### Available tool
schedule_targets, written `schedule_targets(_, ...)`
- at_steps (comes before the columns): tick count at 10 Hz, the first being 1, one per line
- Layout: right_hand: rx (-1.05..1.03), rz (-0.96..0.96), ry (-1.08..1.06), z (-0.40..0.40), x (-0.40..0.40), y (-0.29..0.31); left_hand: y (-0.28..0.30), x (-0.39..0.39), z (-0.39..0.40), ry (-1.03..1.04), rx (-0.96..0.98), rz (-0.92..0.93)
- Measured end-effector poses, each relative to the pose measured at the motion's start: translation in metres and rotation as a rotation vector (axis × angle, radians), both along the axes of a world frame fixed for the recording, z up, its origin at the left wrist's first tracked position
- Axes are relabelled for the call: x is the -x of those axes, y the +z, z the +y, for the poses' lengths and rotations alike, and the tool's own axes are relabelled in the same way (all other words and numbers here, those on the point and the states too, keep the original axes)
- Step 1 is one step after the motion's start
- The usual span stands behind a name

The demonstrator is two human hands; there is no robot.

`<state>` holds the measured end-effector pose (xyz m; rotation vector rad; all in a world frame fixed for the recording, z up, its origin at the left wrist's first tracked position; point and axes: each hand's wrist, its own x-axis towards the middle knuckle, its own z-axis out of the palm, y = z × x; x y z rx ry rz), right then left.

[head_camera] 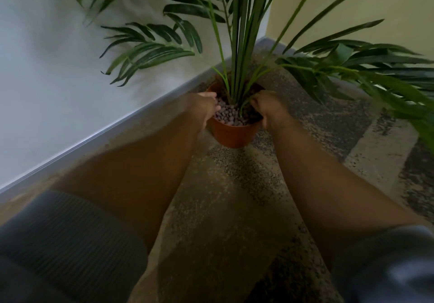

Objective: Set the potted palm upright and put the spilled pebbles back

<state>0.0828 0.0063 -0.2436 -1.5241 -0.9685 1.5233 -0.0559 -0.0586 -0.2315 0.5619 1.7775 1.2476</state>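
Your left hand [206, 107] and right hand [265, 109] clasp the terracotta-coloured plastic pot's [232, 136] rim at 9 and 3 o'clock, fingers curled — top-heavy green palm [237, 44], loose grey-brown pebbles [229, 112], so keep your hold low.

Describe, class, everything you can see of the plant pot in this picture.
The plant pot is round, terracotta-orange and looks plastic, tapering toward its base. It stands upright on patterned carpet near a wall corner. Greyish pebbles fill it, and palm stems rise from the middle. The left hand and the right hand rest on opposite sides of its rim.
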Motion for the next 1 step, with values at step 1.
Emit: schedule_targets(1, -0.116, -0.075, 0.030, -0.0145, 0.0029, 0.0047, -0.0046, 0.0042, -0.0064, 0.065, -0.024, 0.012)
